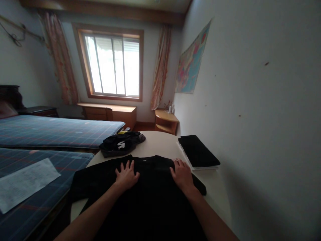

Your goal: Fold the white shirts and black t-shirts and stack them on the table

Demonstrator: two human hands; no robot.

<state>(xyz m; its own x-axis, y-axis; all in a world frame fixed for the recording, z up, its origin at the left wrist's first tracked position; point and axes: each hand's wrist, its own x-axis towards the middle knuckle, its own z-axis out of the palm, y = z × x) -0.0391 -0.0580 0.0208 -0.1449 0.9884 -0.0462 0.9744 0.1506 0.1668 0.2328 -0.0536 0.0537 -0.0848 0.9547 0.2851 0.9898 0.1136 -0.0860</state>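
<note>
A black shirt [155, 194] lies spread face up over a pale round-edged table [155, 142], its neckline toward the far side. Its left sleeve reaches out past the table's left edge; the other sleeve shows at the right, partly behind my forearm. My left hand [126, 175] rests flat on the shirt left of the neckline, fingers spread. On the shoulder at the right lies my right hand [182, 174], its fingers stretched out over the cloth and its thumb apart. Neither hand is wrapped round anything that I can see.
A crumpled dark garment [115, 144] with a white mark sits at the table's far left. Folded black cloth [198, 150] lies on white material at the far right, near the wall. Blue plaid mattresses [62, 132], one bearing a paper sheet [30, 180], stand left; a desk [125, 113] is beyond.
</note>
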